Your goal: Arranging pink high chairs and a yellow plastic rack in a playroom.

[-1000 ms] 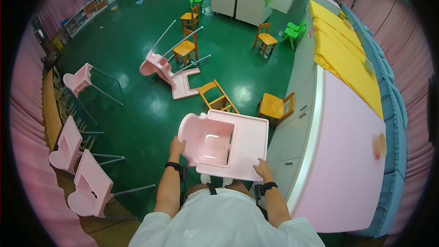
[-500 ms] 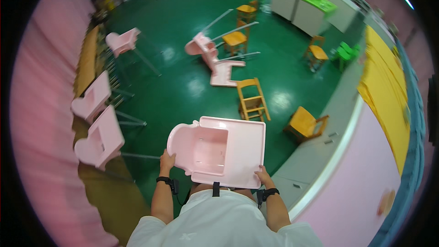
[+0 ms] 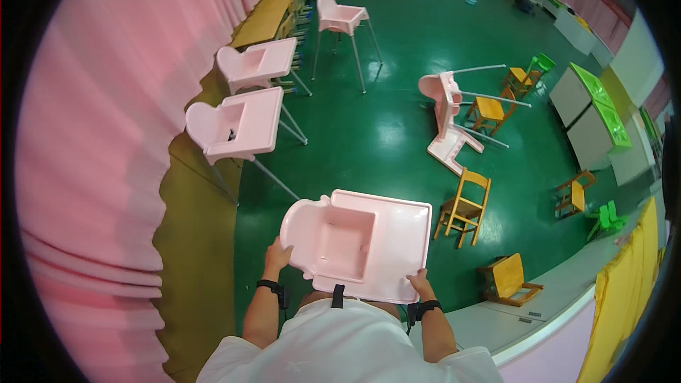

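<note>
Right in front of my body is a pink high chair [image 3: 397,241] with a wide tray, seen from above. Its legs are hidden beneath the seat and tray. My left hand [image 3: 277,258] grips the outer edge of the rounded backrest. On the tray's near right corner, my right hand [image 3: 421,285] is closed with the thumb on top. Two more pink high chairs, the nearer one [image 3: 248,122] and the one behind it [image 3: 259,64], stand upright at the left. A third upright high chair [image 3: 346,18] is farther off.
A pink high chair [image 3: 445,110] lies tipped over on the green floor [image 3: 376,142]. Wooden chairs stand near it, one close by [image 3: 464,206], and another [image 3: 508,280] is beside the low cabinet at right. Pink curtains [image 3: 92,170] and a long wooden table [image 3: 273,7] line the left.
My view has swung to the left, so the room's furniture appears shifted right. The high chair stays between my two hands, with both grips kept.
</note>
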`<state>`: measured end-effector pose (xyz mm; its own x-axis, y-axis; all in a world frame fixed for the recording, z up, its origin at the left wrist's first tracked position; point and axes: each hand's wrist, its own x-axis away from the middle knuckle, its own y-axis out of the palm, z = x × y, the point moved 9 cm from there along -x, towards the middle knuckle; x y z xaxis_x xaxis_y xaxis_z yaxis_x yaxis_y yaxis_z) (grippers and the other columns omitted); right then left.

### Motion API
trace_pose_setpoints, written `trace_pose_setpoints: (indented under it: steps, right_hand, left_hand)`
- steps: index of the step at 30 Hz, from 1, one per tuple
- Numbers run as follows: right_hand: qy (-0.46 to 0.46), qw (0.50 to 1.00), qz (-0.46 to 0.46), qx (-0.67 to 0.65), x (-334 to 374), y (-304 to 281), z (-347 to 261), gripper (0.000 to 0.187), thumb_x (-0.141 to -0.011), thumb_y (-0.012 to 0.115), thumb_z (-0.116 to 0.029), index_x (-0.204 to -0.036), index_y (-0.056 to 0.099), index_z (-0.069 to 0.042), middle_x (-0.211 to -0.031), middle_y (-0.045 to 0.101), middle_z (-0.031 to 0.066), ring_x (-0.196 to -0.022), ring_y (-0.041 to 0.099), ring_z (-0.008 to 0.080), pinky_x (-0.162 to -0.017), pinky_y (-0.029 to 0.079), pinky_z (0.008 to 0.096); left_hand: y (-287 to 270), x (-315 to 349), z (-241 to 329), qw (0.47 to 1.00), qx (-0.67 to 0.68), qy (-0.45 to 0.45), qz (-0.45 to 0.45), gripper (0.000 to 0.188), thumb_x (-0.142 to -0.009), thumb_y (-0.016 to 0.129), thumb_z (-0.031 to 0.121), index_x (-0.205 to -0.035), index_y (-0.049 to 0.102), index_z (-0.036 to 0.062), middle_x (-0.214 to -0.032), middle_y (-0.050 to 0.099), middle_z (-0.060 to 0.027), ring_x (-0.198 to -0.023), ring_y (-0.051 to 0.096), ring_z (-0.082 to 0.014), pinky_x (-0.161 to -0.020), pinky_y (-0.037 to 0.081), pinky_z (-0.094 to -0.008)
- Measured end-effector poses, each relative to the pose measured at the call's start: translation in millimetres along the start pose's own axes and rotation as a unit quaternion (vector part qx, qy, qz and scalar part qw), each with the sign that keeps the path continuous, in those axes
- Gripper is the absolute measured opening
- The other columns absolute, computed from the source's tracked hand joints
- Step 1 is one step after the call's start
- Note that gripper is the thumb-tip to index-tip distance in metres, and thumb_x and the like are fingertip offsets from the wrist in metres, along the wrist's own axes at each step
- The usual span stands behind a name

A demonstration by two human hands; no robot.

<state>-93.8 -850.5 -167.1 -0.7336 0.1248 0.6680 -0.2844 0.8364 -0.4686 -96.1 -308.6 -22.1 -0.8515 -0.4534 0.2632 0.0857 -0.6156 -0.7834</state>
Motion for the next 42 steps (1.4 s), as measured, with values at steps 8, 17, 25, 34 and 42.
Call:
trace_pose_setpoints:
  steps: [8, 17, 25, 34, 42]
  right_hand:
    - [0.005, 0.997, 0.048, -0.052, -14, 10, 9, 0.069, -0.076, 0.066, -0.033, -0.126, 0.035, 0.003, -0.119, 0.052, 0.0273, -0.111, 0.052, 0.0362, -0.095, 0.041, 0.0397]
    - [-0.042, 0.998, 0.000, 0.045, -5, 34, -73, 0.063, -0.079, 0.061, -0.040, -0.127, 0.042, -0.004, -0.120, 0.055, 0.0229, -0.111, 0.054, 0.0348, -0.096, 0.040, 0.0389]
    - [-0.046, 0.987, -0.137, 0.071, -28, 85, -134, 0.052, -0.082, 0.058, -0.047, -0.122, 0.051, -0.013, -0.116, 0.057, 0.0211, -0.100, 0.060, 0.0345, -0.067, 0.057, 0.0432]
    - [-0.128, 0.966, -0.178, 0.137, -34, 166, -218, 0.053, -0.084, 0.055, -0.050, -0.124, 0.053, -0.014, -0.113, 0.059, 0.0216, -0.098, 0.061, 0.0352, -0.071, 0.057, 0.0393]
    - [-0.087, 0.966, -0.236, 0.066, -9, 245, -261, 0.053, -0.083, 0.055, -0.050, -0.120, 0.057, -0.011, -0.096, 0.063, 0.0156, -0.082, 0.063, 0.0284, -0.066, 0.054, 0.0367]
  left_hand:
    - [-13, 10, -14, 0.998, -0.044, -0.006, -0.038, 0.052, -0.076, 0.068, 0.033, -0.116, 0.052, 0.0039, -0.102, 0.064, -0.0232, -0.096, 0.062, -0.0403, -0.085, 0.049, -0.0478]
    - [-50, -3, -59, 0.997, -0.033, -0.053, 0.034, 0.046, -0.077, 0.068, 0.032, -0.110, 0.057, 0.0023, -0.099, 0.065, -0.0231, -0.094, 0.062, -0.0400, -0.082, 0.049, -0.0481]
    - [-89, 36, -135, 0.979, -0.034, -0.155, 0.129, 0.042, -0.079, 0.067, 0.029, -0.108, 0.055, 0.0011, -0.101, 0.064, -0.0236, -0.095, 0.061, -0.0417, -0.082, 0.048, -0.0491]
    - [-134, 31, -200, 0.942, -0.042, -0.271, 0.194, 0.042, -0.086, 0.059, 0.023, -0.117, 0.046, -0.0016, -0.105, 0.061, -0.0290, -0.098, 0.058, -0.0450, -0.086, 0.047, -0.0498]
    - [-190, -13, -266, 0.921, -0.054, -0.331, 0.198, 0.043, -0.089, 0.055, 0.020, -0.121, 0.040, -0.0041, -0.107, 0.059, -0.0308, -0.101, 0.058, -0.0450, -0.087, 0.047, -0.0495]
